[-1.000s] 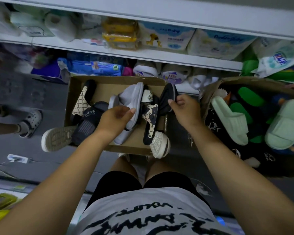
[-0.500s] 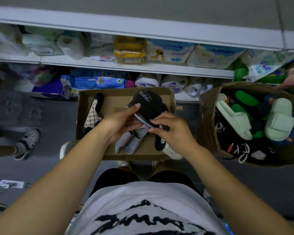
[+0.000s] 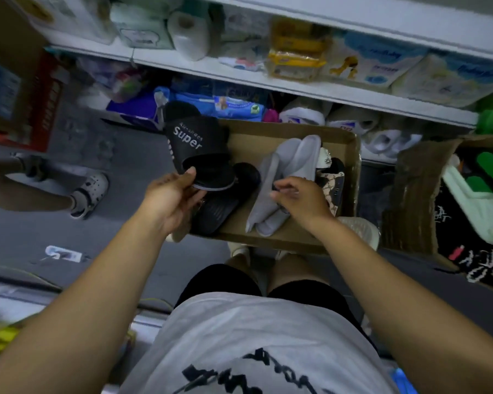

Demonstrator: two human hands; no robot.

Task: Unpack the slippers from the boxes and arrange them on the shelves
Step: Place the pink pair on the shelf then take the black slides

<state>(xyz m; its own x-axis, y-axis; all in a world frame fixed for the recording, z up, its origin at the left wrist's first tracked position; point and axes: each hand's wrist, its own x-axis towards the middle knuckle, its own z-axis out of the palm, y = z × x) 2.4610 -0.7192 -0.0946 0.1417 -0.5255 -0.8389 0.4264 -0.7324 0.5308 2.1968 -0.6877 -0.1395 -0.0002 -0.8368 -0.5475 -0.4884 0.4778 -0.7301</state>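
Observation:
My left hand (image 3: 172,196) grips the heel of a black slipper (image 3: 198,150) with "Super" printed on its strap, held above the left edge of an open cardboard box (image 3: 350,155). A second black slipper (image 3: 221,206) lies in the box under it. My right hand (image 3: 302,197) hovers over a pair of grey slippers (image 3: 285,172) in the box, fingers curled down onto them; whether it grips them is unclear. Patterned black and beige slippers (image 3: 332,180) lie at the box's right side.
A second cardboard box (image 3: 410,194) at the right holds pale green slippers (image 3: 473,197) and black items. White shelves (image 3: 296,89) ahead carry packs of tissue and baby goods. Another person's foot in a white clog (image 3: 90,191) stands on the grey floor at left.
The left hand has carried the black "Super" slipper left, out over the box edge. The right hand let go of it and dropped onto the grey slippers. The view shifted left.

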